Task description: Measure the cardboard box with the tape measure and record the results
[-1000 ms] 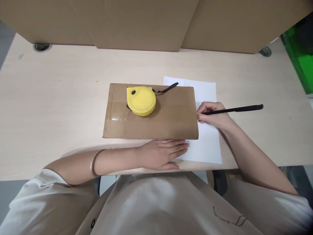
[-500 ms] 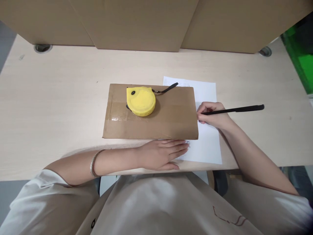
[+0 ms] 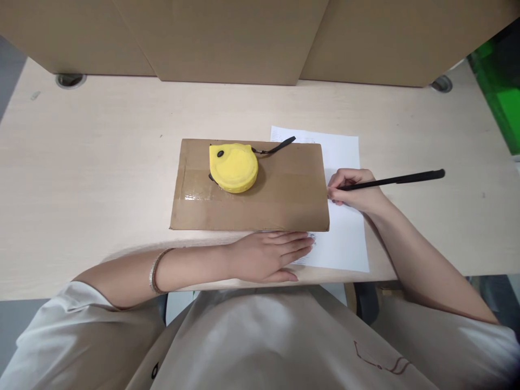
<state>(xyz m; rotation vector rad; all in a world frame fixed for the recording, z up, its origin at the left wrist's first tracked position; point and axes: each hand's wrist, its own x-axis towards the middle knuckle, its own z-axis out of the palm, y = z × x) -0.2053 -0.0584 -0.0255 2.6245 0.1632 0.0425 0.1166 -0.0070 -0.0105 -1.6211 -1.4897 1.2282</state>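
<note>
My right hand (image 3: 352, 188) is closed around a black pen (image 3: 400, 179), beside the right edge of a cardboard box (image 3: 284, 200). The pen's tip is hidden by my fingers and the box. White paper (image 3: 345, 246) lies on the desk, partly under the box, with some print or marks along its left side. Flat on the paper's lower left part and the desk rests my left hand (image 3: 270, 257), fingers stretched out along the box's near edge. On top of the box sits a yellow tape measure (image 3: 234, 168) with a black wrist strap (image 3: 281, 146).
Large cardboard panels (image 3: 231, 43) stand along the back of the light wooden desk (image 3: 101, 162). Round cable holes are set at the back left (image 3: 71, 81) and back right (image 3: 441, 84). Something green (image 3: 506, 108) shows beyond the desk's right side.
The pen's rear end has shifted slightly right and up as my right hand moves a little. My left hand, the box and the tape measure stay in place.
</note>
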